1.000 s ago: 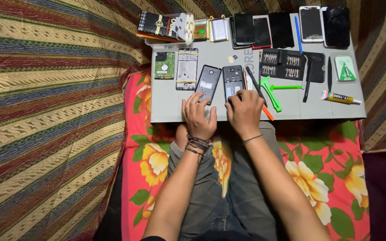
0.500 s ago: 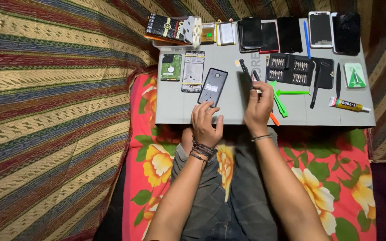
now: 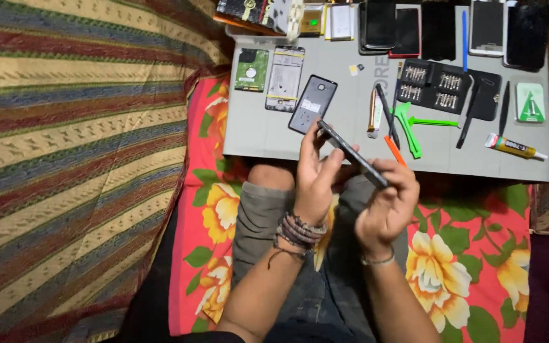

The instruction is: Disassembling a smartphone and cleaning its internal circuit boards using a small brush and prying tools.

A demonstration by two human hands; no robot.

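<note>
Both hands gripped the dark phone (image 3: 352,154) edge-on above the near edge of the grey mat (image 3: 255,136), left hand (image 3: 316,178) w/ fingers closed on its far end, right hand (image 3: 389,203) pinching the near end, so a slipped grip could've dropped it onto the back cover (image 3: 312,103) or orange pry tool (image 3: 395,150).

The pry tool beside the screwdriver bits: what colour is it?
Bright green pry tool, lying on the grey mat; seen in the head view.
</note>
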